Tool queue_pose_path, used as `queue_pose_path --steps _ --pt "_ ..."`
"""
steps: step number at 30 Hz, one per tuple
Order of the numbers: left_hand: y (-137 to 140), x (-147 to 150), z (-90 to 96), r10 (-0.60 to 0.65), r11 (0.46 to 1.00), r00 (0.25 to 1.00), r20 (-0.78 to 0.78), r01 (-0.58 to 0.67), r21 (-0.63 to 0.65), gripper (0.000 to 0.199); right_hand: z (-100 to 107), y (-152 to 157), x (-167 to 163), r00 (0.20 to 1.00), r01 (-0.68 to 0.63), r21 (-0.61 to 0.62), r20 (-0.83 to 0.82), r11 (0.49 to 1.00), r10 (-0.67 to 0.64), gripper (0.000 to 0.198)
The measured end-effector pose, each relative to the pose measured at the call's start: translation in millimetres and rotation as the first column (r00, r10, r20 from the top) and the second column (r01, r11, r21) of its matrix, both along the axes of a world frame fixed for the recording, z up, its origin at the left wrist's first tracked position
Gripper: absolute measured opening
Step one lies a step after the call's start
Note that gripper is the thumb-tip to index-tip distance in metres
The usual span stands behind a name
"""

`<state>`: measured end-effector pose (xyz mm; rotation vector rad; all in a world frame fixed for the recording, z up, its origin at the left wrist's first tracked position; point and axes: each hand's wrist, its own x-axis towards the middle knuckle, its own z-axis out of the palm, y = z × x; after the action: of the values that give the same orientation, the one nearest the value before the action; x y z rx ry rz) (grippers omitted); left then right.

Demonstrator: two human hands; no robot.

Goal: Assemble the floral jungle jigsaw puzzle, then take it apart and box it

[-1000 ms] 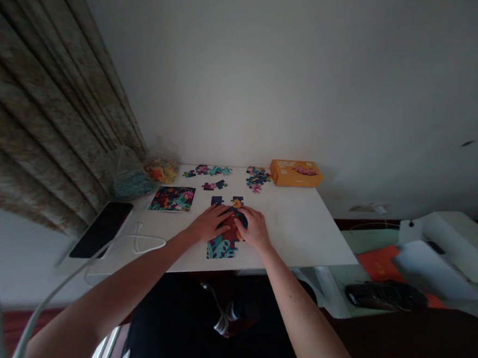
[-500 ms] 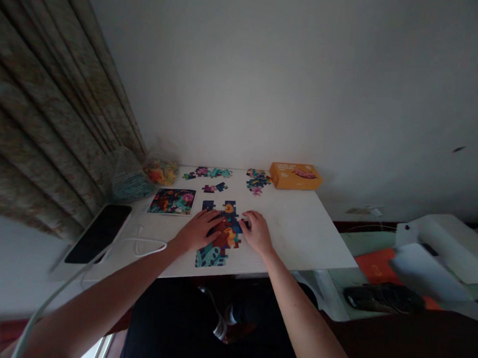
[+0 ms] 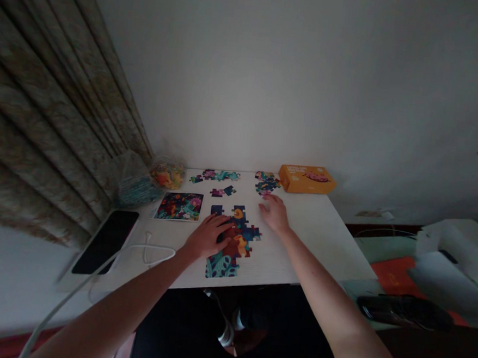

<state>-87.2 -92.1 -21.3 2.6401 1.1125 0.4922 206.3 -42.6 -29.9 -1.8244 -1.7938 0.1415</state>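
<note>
A partly joined jigsaw puzzle (image 3: 234,247) with brown, orange, navy and teal parts lies near the table's front edge. My left hand (image 3: 210,236) rests on its left side, fingers spread, covering some of it. My right hand (image 3: 275,213) is over the table to the puzzle's upper right, fingers apart, with nothing seen in it. Just beyond its fingertips is a cluster of loose puzzle pieces (image 3: 267,183). Two more pieces (image 3: 223,191) lie above the puzzle, and a row of pieces (image 3: 223,175) sits at the back. A printed picture card (image 3: 178,206) lies left of the puzzle.
An orange box (image 3: 307,179) stands at the back right against the wall. Clear bags of pieces (image 3: 168,174) sit at the back left. A dark-screened phone (image 3: 106,241) and a white cable (image 3: 146,246) lie on the left. A dark bottle (image 3: 401,310) lies lower right, off the table.
My right hand has moved from the puzzle's right edge up and right toward the loose pieces, uncovering navy pieces there. My left hand stays on the puzzle. The view has shifted slightly.
</note>
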Motion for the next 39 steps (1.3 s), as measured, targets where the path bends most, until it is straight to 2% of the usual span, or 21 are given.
queue_pose_path --steps 4,6,8,11,14,16,18,19,21,23,27,32,36,39 --pt "1 -1 0.1 -0.012 1.000 1.000 0.006 0.012 -0.007 0.047 2 38 6 0.975 0.218 -0.071 0.061 0.973 -0.213 0.046" --pt "1 -1 0.0 -0.010 1.000 1.000 0.003 0.010 -0.011 0.048 2 49 0 0.960 0.276 -0.136 0.095 0.951 -0.265 0.054" --pt "0 0 0.2 -0.003 1.000 1.000 0.002 0.003 -0.015 0.048 2 53 -11 0.966 0.242 -0.188 0.135 0.952 -0.219 0.056" --pt "0 0 1.9 0.001 1.000 1.000 0.013 0.000 -0.009 0.048 3 53 -33 0.984 0.083 -0.237 0.173 0.968 -0.042 0.054" --pt "-1 0 4.9 -0.006 1.000 1.000 0.014 0.006 -0.014 0.048 8 55 -46 0.976 -0.072 -0.282 0.180 0.957 0.127 0.051" --pt "-1 1 6.5 -0.002 1.000 1.000 0.004 0.002 -0.025 0.048 12 61 -44 0.974 -0.080 -0.264 0.184 0.961 0.132 0.051" --pt "-2 1 6.9 0.006 1.000 1.000 0.001 -0.006 -0.029 0.048 16 69 -34 0.981 0.075 -0.217 0.193 0.973 -0.032 0.053" --pt "-2 1 6.8 0.007 1.000 1.000 0.004 -0.007 -0.027 0.048 18 74 -27 0.968 0.194 -0.198 0.195 0.961 -0.155 0.055" --pt "-1 1 6.2 0.005 1.000 1.000 0.010 -0.005 -0.024 0.047 20 82 -13 0.914 0.390 -0.195 0.201 0.900 -0.352 0.058" --pt "-1 0 5.5 0.004 1.000 1.000 0.009 -0.004 -0.024 0.047 20 86 -2 0.892 0.441 -0.206 0.212 0.874 -0.400 0.058" --pt "-1 0 4.1 0.012 1.000 1.000 0.007 -0.012 -0.024 0.048 13 79 4 0.908 0.392 -0.184 0.234 0.902 -0.347 0.054" --pt "0 0 2.5 0.005 1.000 1.000 0.021 -0.005 -0.016 0.047 2 60 11 0.937 0.301 -0.136 0.225 0.944 -0.266 0.037" --pt "0 0 1.8 -0.009 1.000 0.999 0.033 0.009 -0.009 0.046 -8 57 27 0.964 0.241 -0.136 0.146 0.961 -0.221 0.024" --pt "0 0 1.3 -0.004 1.000 1.000 0.028 0.004 -0.005 0.046 -16 63 39 0.973 0.230 -0.118 0.028 0.966 -0.228 0.028"
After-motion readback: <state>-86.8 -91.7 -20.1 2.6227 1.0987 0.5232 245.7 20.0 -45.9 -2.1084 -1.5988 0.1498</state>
